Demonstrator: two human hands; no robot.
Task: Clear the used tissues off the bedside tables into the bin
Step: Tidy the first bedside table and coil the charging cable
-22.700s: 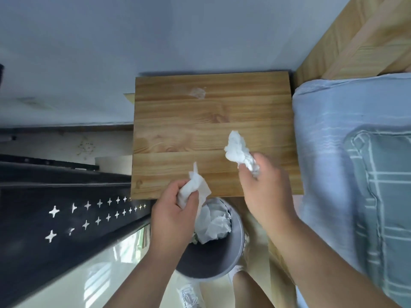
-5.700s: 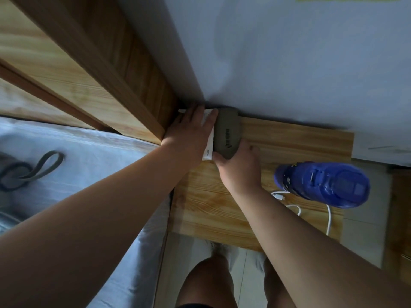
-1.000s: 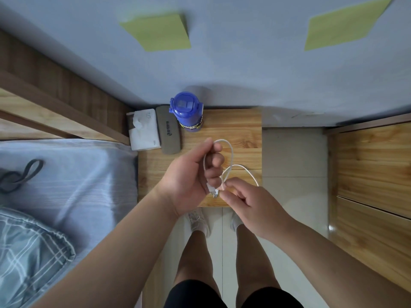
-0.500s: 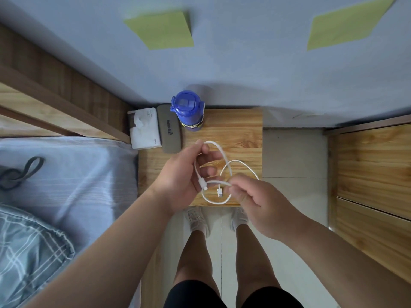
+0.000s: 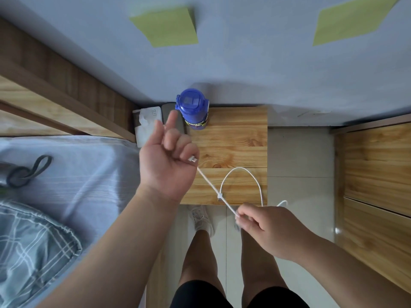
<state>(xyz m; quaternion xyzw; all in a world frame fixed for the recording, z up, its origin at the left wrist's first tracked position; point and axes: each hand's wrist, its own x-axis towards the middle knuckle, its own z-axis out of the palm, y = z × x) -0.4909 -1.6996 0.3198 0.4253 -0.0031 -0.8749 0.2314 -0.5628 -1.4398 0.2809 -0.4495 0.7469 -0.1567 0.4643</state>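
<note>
My left hand [image 5: 165, 161] grips the plug of the thin white charging cable [image 5: 206, 180]; my right hand [image 5: 266, 232] pinches the cord, taut between my fingers.

I log, from the head view:
- bedside table [image 5: 235, 138] against the wall, bed [image 5: 84, 174] touching its left, cabinet [image 5: 378, 174] apart on its right.
- Back edge, left to right: tissue pack [image 5: 146, 126], possibly a flat case [image 5: 169, 107], bottle [image 5: 193, 108].
- cable [image 5: 249, 173] strung from left hand [image 5: 168, 163] over the table to right hand [image 5: 266, 230] before its front edge.
</note>
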